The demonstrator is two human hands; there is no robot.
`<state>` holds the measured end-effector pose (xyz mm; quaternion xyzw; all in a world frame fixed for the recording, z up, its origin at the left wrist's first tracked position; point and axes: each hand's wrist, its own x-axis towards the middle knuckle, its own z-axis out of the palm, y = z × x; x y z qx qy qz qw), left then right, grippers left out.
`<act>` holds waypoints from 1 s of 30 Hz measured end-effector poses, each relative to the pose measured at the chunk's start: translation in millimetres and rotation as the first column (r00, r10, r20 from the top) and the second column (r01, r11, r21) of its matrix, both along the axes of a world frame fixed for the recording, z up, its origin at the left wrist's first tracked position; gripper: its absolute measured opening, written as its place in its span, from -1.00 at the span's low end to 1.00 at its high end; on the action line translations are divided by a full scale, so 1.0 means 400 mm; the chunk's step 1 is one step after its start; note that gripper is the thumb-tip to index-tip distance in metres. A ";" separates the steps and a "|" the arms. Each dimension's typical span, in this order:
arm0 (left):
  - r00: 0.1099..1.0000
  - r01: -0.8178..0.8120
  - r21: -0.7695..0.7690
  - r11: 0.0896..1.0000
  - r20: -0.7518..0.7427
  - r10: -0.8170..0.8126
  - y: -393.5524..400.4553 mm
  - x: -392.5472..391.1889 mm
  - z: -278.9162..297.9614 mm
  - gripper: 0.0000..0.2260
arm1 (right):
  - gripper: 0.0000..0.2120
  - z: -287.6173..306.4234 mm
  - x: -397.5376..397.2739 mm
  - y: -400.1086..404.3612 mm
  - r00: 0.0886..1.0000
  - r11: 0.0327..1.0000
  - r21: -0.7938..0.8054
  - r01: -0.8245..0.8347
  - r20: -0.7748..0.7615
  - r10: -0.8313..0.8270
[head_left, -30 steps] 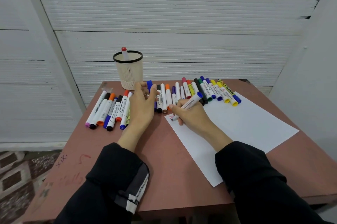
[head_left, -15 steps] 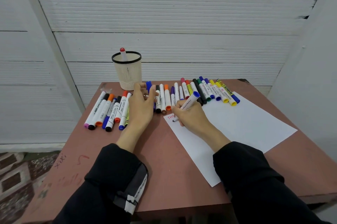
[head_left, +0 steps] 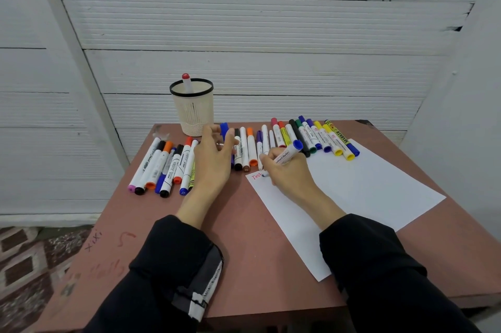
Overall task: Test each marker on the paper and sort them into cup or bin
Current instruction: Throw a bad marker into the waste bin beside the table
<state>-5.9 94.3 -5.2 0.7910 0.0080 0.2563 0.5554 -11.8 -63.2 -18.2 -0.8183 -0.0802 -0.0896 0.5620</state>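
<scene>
1. Lying farthest left of my left hand, a fan of capped markers (head_left: 162, 167) rests on the reddish table (head_left: 244, 237), caps toward me.
2. Beyond my left hand stands the cream cup (head_left: 193, 110) with a black rim; one red-capped marker (head_left: 186, 82) sticks up out of it.
3. My left hand (head_left: 212, 161) hovers over the row, fingers loosely spread and a little bent; a blue cap (head_left: 224, 129) shows between the fingertips, but I cannot tell whether I am pinching it.
4. Between my two hands lie more markers (head_left: 248, 148), side by side, black, brown and orange caps nearest me.
5. My right hand (head_left: 288, 172) pinches the blue whiteboard marker (head_left: 287, 155), tip down on the near-left corner of the white paper (head_left: 366, 191), just beside the red word "Test" (head_left: 256, 176); its blue butt end points up and away.
6. Past my right hand, another row of markers (head_left: 320, 137) lies along the paper's far edge, yellow and blue caps at the right end.
</scene>
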 end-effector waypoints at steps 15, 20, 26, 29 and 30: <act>1.000 0.005 -0.003 1.000 -0.010 -0.005 -0.002 -0.007 0.007 -0.80 | -0.67 0.007 0.002 0.000 0.996 0.995 0.049 0.085 0.001 -0.085; 1.000 0.015 0.023 1.000 -0.001 -0.015 0.000 -0.010 0.012 -0.80 | -0.69 0.049 -0.014 -0.001 0.988 0.941 0.303 0.151 -0.012 -0.154; 0.997 0.074 0.064 0.995 0.021 -0.075 -0.005 -0.025 0.023 -0.86 | -0.81 0.096 -0.013 -0.036 0.958 0.815 0.509 0.278 -0.207 -0.198; 0.995 0.093 0.104 0.990 0.037 -0.098 -0.006 -0.028 0.024 -0.88 | -0.67 0.102 -0.017 -0.049 0.969 0.711 0.683 0.167 -0.247 0.010; 0.994 0.100 0.112 0.989 0.039 -0.104 -0.006 -0.028 0.023 -0.87 | -0.64 0.104 -0.019 -0.053 0.966 0.680 0.723 0.126 -0.244 0.080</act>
